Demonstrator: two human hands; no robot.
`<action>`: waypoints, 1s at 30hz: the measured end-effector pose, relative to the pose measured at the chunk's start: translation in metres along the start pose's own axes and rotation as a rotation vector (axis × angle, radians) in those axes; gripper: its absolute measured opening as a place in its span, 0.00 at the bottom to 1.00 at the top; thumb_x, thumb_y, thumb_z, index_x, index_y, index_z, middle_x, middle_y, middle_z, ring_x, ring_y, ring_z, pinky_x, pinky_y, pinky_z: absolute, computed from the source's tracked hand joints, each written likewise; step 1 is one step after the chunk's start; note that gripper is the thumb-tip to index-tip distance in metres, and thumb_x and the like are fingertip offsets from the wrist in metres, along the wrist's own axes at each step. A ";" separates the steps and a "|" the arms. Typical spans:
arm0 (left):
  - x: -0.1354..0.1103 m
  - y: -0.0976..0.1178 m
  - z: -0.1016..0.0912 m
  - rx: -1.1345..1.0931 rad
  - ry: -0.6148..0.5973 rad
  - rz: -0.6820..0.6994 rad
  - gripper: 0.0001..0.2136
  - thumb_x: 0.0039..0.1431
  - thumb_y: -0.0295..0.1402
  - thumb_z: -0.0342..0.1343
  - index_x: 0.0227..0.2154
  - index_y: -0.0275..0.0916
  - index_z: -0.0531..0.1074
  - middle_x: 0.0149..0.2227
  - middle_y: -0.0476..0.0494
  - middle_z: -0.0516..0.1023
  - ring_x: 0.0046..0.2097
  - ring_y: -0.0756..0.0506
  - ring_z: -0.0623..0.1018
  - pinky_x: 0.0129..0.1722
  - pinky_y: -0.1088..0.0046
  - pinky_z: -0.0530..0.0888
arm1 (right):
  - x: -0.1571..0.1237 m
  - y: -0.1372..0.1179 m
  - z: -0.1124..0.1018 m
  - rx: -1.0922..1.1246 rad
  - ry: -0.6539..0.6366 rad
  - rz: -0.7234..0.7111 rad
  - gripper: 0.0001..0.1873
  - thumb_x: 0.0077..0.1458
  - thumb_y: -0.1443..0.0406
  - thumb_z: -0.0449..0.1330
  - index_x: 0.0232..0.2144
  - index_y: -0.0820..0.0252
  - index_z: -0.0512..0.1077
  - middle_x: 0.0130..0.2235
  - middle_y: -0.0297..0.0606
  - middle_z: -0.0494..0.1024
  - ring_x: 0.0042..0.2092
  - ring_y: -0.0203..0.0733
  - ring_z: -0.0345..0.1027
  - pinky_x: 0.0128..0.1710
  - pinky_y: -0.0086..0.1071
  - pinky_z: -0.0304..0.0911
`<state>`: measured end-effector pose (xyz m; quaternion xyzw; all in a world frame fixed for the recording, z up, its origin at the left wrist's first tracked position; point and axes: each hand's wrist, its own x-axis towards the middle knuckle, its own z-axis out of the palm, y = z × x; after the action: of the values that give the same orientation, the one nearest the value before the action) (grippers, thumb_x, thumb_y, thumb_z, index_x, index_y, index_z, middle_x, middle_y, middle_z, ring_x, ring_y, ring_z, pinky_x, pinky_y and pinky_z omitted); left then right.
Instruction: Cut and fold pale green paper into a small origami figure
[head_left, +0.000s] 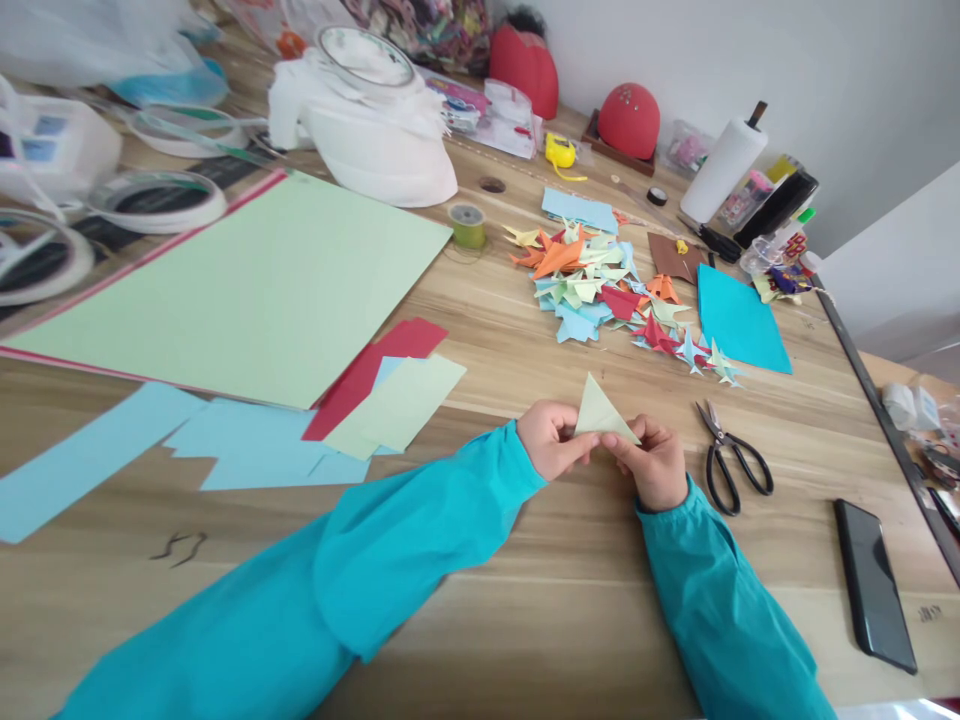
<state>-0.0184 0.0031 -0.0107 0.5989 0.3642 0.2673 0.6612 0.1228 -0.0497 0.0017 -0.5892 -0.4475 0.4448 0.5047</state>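
Observation:
A small pale green piece of paper [598,412], folded to a triangle, is held between my two hands with its tip pointing away from me. My left hand [553,438] pinches its left corner, thumb along the lower edge. The right corner is gripped by my right hand [654,462], its thumb pressed on the same edge. Some fingers of both hands are hidden behind the paper. Black-handled scissors [729,455] lie just right of my right hand. Beyond the hands spreads a pile of folded paper cranes [577,275] in orange, green, blue and red.
Large green sheets [300,270] are stacked at the left, with blue paper strips [97,450] and red paper [375,375] in front. A thread spool [468,228] stands behind. Turquoise paper [742,318] lies at the right, and a phone [874,585] rests near the right edge.

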 end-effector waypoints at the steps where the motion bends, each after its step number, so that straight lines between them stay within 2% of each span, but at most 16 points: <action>1: 0.000 0.001 0.000 -0.012 -0.002 -0.001 0.11 0.44 0.36 0.56 0.17 0.31 0.68 0.14 0.50 0.67 0.13 0.56 0.64 0.11 0.82 0.59 | 0.000 0.000 0.000 0.018 0.017 0.002 0.21 0.36 0.59 0.67 0.12 0.59 0.57 0.11 0.26 0.63 0.14 0.27 0.51 0.14 0.25 0.45; 3: 0.000 0.003 -0.001 -0.039 -0.002 -0.001 0.11 0.43 0.36 0.57 0.16 0.32 0.68 0.13 0.50 0.67 0.13 0.56 0.64 0.11 0.82 0.60 | 0.001 0.001 -0.001 0.047 0.029 0.013 0.20 0.35 0.60 0.67 0.12 0.60 0.58 0.11 0.26 0.64 0.13 0.27 0.51 0.13 0.24 0.46; 8: 0.001 0.006 -0.003 -0.125 0.036 0.004 0.11 0.42 0.36 0.57 0.19 0.31 0.70 0.13 0.50 0.68 0.13 0.56 0.64 0.11 0.81 0.60 | 0.003 0.009 -0.005 0.157 0.031 0.017 0.15 0.41 0.60 0.64 0.14 0.61 0.63 0.13 0.28 0.68 0.13 0.28 0.55 0.13 0.24 0.49; 14: 0.002 0.003 -0.004 -0.143 0.028 -0.003 0.11 0.41 0.36 0.57 0.18 0.31 0.69 0.13 0.50 0.67 0.13 0.55 0.64 0.11 0.81 0.61 | 0.004 0.012 -0.008 0.185 0.011 -0.004 0.15 0.42 0.61 0.64 0.14 0.61 0.63 0.13 0.28 0.67 0.14 0.28 0.55 0.13 0.24 0.49; 17: 0.000 0.005 -0.002 -0.085 0.006 0.000 0.09 0.42 0.34 0.57 0.18 0.31 0.70 0.14 0.49 0.68 0.14 0.55 0.65 0.13 0.81 0.62 | 0.003 0.009 -0.008 0.125 -0.042 -0.007 0.16 0.42 0.60 0.64 0.14 0.61 0.62 0.13 0.29 0.67 0.14 0.29 0.56 0.14 0.25 0.50; 20: -0.003 0.008 0.000 -0.001 -0.024 0.061 0.09 0.45 0.33 0.54 0.19 0.31 0.70 0.15 0.49 0.69 0.15 0.55 0.65 0.14 0.81 0.62 | 0.001 0.003 -0.006 0.037 -0.096 -0.010 0.17 0.42 0.58 0.63 0.15 0.60 0.63 0.14 0.29 0.67 0.15 0.30 0.56 0.15 0.26 0.52; 26: -0.003 0.011 -0.005 0.188 -0.138 0.156 0.12 0.47 0.33 0.53 0.13 0.34 0.67 0.11 0.51 0.65 0.16 0.55 0.65 0.16 0.82 0.62 | -0.001 0.000 -0.003 -0.095 -0.178 -0.035 0.17 0.43 0.55 0.61 0.17 0.60 0.62 0.16 0.29 0.65 0.18 0.30 0.54 0.17 0.26 0.49; 30: -0.001 0.007 -0.006 0.224 -0.115 0.207 0.09 0.47 0.34 0.53 0.19 0.33 0.72 0.14 0.50 0.69 0.20 0.53 0.69 0.19 0.81 0.64 | 0.000 0.004 -0.003 -0.078 -0.169 -0.041 0.19 0.43 0.55 0.62 0.15 0.59 0.58 0.15 0.27 0.61 0.18 0.29 0.50 0.17 0.26 0.46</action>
<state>-0.0232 0.0065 -0.0033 0.7175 0.2896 0.2568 0.5790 0.1257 -0.0510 -0.0017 -0.5594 -0.5175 0.4649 0.4507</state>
